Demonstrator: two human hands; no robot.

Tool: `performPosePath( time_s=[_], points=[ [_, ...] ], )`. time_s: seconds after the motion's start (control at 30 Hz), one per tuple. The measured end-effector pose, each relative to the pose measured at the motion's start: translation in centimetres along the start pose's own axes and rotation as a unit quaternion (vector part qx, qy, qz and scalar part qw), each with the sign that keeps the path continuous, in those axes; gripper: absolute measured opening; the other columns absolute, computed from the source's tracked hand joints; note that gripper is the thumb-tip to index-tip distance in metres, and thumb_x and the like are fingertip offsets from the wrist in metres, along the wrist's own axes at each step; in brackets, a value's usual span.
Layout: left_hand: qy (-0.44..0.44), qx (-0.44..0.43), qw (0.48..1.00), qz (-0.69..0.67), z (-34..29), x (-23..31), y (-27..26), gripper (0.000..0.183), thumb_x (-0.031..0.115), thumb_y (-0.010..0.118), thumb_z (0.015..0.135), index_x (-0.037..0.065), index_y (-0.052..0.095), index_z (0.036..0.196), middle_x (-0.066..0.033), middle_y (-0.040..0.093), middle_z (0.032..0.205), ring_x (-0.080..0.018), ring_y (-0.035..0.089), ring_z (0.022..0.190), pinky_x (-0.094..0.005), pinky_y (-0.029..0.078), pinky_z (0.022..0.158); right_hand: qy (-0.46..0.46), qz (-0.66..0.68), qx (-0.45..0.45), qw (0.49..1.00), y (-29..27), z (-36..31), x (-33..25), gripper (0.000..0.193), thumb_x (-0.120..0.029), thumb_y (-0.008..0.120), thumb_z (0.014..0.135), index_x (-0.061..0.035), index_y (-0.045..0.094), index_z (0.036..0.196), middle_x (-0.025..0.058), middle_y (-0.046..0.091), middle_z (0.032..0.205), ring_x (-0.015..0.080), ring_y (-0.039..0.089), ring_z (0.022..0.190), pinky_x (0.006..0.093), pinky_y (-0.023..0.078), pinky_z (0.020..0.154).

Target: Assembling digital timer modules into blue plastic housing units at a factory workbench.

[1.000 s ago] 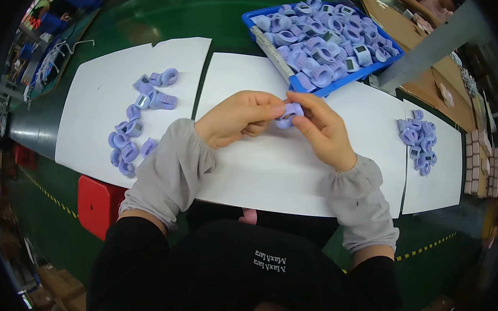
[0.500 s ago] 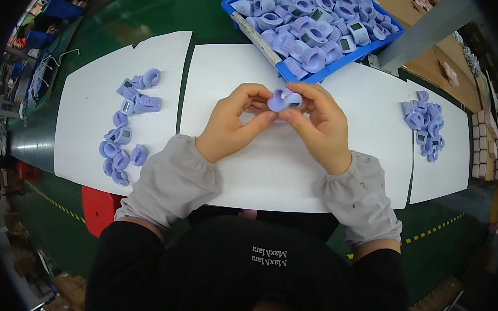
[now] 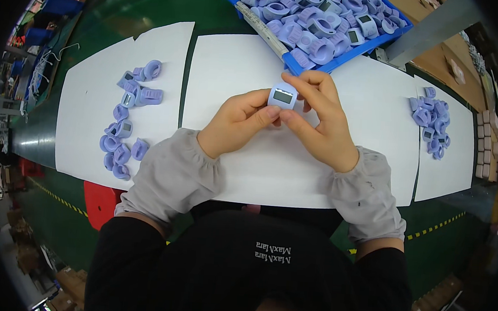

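In the head view, the only one given, a single lavender ring device [image 3: 282,95] is held up above the middle white board [image 3: 259,173], its small grey display facing the camera. The left hand [image 3: 237,123] has its thumb and fingers closed to a light pinch at the lower left edge; the right hand [image 3: 321,120] pinches it too, index finger at the top and thumb near the lower right, with the other fingers loosely curled. The work looks partway through: one piece is in hand, while two loose groups lie apart, and which of them are finished cannot be told. By count, about thirteen similar devices make up the left group [image 3: 124,128] on the left board [image 3: 90,110]; roughly a dozen, overlapping, form the right group [image 3: 422,117] on the right board [image 3: 453,170]. Beyond the hands, one blue tray [image 3: 348,55] holds a heap of dozens, too overlapped to count exactly; most of the pieces in sight are there.
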State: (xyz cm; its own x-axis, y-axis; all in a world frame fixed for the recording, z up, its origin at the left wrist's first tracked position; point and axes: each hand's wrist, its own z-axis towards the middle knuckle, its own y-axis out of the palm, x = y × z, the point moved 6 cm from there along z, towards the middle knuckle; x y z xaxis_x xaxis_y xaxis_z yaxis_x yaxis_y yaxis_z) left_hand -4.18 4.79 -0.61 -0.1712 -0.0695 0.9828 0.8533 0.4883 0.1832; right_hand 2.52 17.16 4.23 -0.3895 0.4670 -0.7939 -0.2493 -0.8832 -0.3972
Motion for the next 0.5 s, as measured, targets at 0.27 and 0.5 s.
performPosePath(
  time_s=[0.27,0.5],
  points=[
    [0.034,-0.010,0.999,0.041,0.0,0.8,0.2,0.034,0.013,0.048,0.098,-0.006,0.049,0.126,-0.0122,0.060,0.114,-0.0172,0.059,0.102,-0.0305,0.049,0.089,0.062,0.135,-0.068,0.987,0.9,-0.4,1.2,0.048,-0.008,0.056,0.090,-0.0005,0.042,0.135,0.0149,0.048,0.131,0.0215,0.051,0.114,0.0334,0.043,0.094],
    [0.046,0.002,0.998,0.036,-0.1,1.2,0.3,0.031,0.013,0.049,0.097,-0.006,0.052,0.122,-0.0109,0.061,0.110,-0.0153,0.060,0.097,-0.0285,0.049,0.086,0.080,0.142,-0.068,0.984,0.9,-0.6,1.5,0.049,-0.010,0.056,0.092,0.0000,0.041,0.137,0.0136,0.051,0.129,0.0203,0.053,0.111,0.0334,0.042,0.095]
  ],
)
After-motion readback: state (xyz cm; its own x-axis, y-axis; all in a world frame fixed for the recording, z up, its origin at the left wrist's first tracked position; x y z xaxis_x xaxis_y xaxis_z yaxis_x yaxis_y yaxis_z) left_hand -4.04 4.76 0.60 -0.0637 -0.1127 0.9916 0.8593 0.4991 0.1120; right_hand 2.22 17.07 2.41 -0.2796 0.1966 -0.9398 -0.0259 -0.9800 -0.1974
